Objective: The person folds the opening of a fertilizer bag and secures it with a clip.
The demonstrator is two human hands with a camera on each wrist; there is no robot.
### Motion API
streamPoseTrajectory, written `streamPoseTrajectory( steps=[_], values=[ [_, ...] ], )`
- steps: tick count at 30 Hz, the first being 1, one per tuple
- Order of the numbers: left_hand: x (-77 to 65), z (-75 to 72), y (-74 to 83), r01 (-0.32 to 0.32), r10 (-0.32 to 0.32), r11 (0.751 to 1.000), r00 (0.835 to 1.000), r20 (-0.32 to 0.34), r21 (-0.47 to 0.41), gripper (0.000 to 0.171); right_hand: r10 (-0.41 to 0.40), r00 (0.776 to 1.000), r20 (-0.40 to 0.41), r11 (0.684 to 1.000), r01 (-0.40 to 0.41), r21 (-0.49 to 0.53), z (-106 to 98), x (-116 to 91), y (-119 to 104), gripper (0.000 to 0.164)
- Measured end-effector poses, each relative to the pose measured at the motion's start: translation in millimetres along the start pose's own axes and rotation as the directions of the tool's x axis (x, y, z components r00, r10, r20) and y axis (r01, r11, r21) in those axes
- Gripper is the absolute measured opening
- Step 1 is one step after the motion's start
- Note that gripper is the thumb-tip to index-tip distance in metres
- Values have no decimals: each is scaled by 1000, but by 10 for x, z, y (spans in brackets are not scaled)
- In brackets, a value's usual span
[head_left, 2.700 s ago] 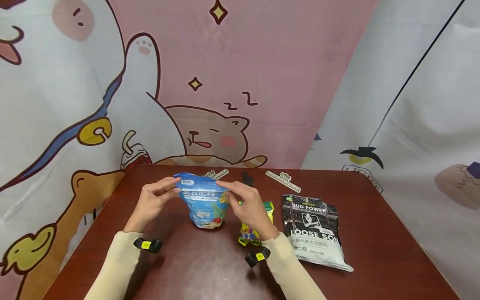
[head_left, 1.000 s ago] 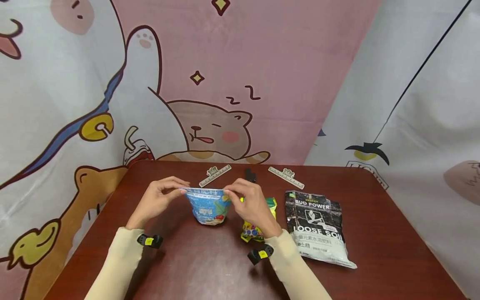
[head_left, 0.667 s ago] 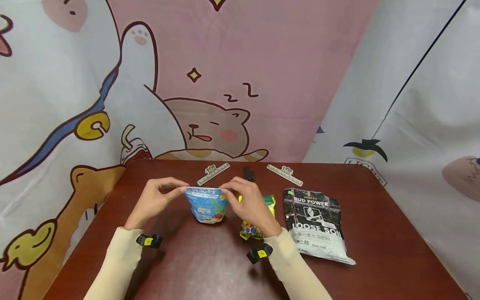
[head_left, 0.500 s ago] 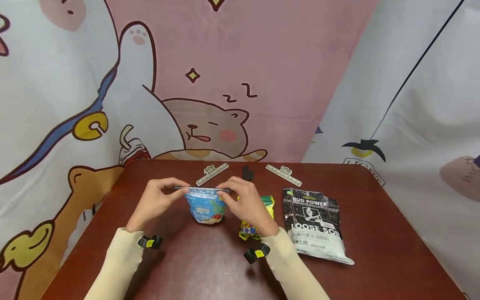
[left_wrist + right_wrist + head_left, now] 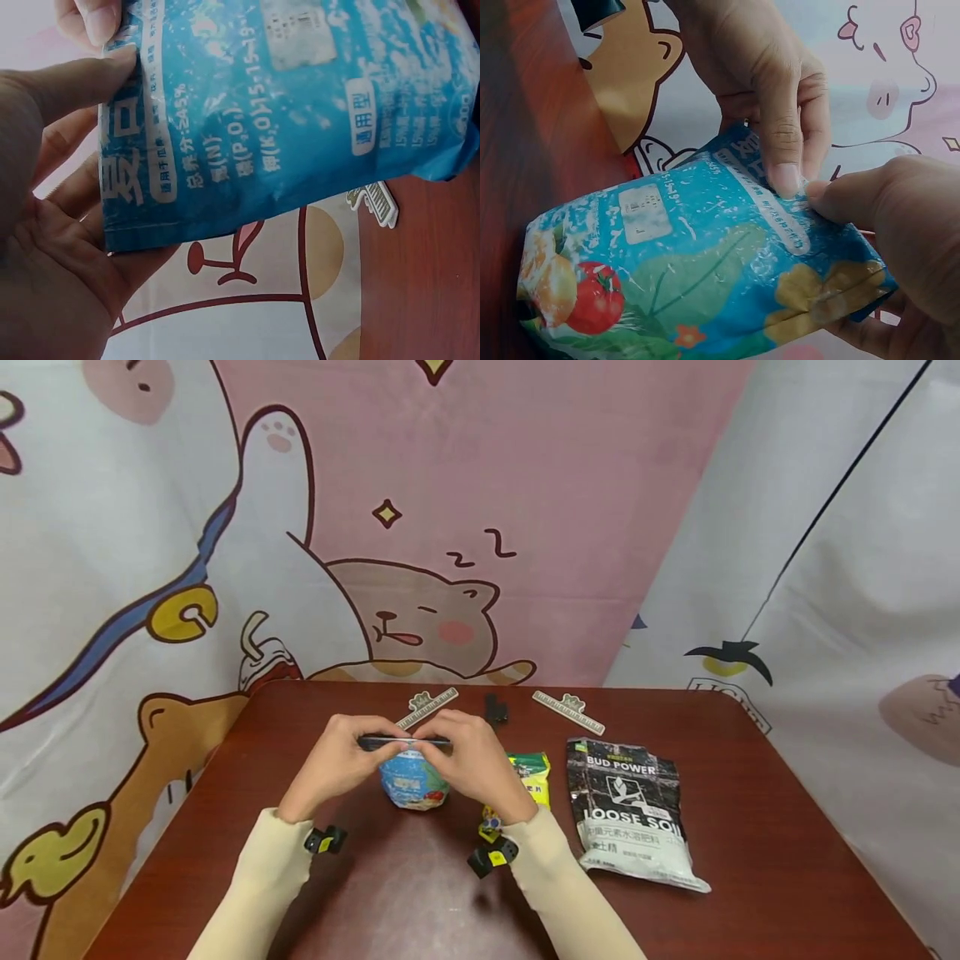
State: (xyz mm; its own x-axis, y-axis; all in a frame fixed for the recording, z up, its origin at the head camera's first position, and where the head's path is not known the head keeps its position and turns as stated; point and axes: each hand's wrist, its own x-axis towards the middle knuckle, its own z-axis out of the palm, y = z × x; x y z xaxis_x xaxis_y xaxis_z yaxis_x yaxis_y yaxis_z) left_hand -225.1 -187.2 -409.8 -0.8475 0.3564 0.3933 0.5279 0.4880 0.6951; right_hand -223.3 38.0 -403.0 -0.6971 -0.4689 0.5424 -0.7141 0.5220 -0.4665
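A blue fertilizer bag [image 5: 414, 783] stands on the table in front of me, its top edge folded over into a flat line. My left hand [image 5: 347, 762] pinches this top edge between thumb and fingers, left of its middle. From the other side my right hand [image 5: 471, 762] pinches the same edge, and the two thumbs nearly meet at the centre. In the right wrist view the bag [image 5: 682, 240] shows a tomato and a yellow flower. The left wrist view has the printed front of the bag [image 5: 240, 105] close up, with fingers behind its upper edge.
Right of the hands lies a yellow-green packet [image 5: 531, 770], partly covered by the right wrist. Farther right is a black-and-white loose soil bag [image 5: 630, 818]. Two long pale clips [image 5: 433, 706] and a small black object [image 5: 495, 708] lie toward the back of the brown table [image 5: 757, 827].
The upright top of the blue bag has been folded down, so the bag looks shorter. Both hands have slid inward along the edge from its ends to the middle.
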Motion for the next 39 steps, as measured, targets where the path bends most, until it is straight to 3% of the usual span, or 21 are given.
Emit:
streamPoseTrajectory(
  steps=[10, 18, 26, 30, 39],
  values=[
    [-11, 23, -24, -27, 27, 1000, 999, -28, -12, 4, -23, 999, -45, 1000, 24, 9, 71, -1, 17, 7],
    [-2, 66, -44, -68, 65, 997, 996, -69, -45, 10, -50, 997, -60, 995, 55, 88, 120, -4, 67, 10],
    [-15, 13, -62, 5, -4, 995, 1000, 8, -98, 5, -26, 1000, 16, 991, 24, 133, 37, 3, 128, 9],
    [-29, -10, -113, 33, -33, 993, 999, 4, -116, 4, 6, 999, 40, 991, -11, 132, -34, -9, 163, 7],
    [-12, -20, -141, -20, 16, 993, 999, -33, -112, 6, 14, 1000, 26, 995, -16, 96, -61, -14, 146, 7]
  ],
)
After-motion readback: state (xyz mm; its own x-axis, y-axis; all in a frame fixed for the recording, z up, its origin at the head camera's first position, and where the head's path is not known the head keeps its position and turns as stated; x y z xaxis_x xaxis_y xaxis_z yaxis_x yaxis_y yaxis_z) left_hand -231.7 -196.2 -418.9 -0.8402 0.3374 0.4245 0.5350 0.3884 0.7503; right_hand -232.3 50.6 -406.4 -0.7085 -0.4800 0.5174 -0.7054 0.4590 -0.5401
